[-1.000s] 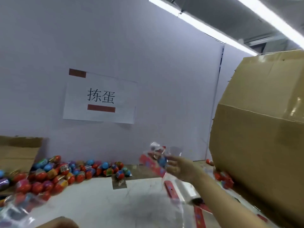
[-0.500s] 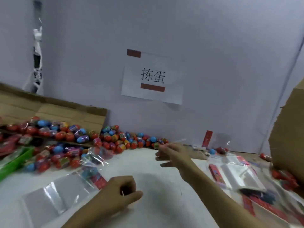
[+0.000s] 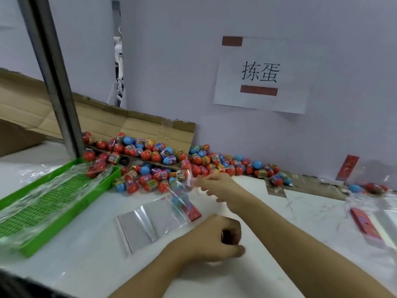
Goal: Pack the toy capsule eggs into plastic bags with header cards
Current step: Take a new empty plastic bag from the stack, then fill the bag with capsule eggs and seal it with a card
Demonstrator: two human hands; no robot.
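**Two hands working over a heap of toy eggs**

A person's right hand [image 3: 217, 188] is reaching over the white tabletop [image 3: 279, 222], fingers loosely spread, seemingly pinching a crinkled clear plastic bag [image 3: 182, 190] holding a blue egg; the grip is blurred. The left hand [image 3: 214, 237] is resting curled into a fist, holding nothing visible. One flat clear bag with a red header card [image 3: 154, 220] is lying between them, a second carded bag [image 3: 365, 222] at far right. Dozens of red and blue capsule eggs [image 3: 163, 166] are piled against the wall beside one green plastic tray [image 3: 71, 203]. Half a second earlier the tray was barely visible; the view has swung left.
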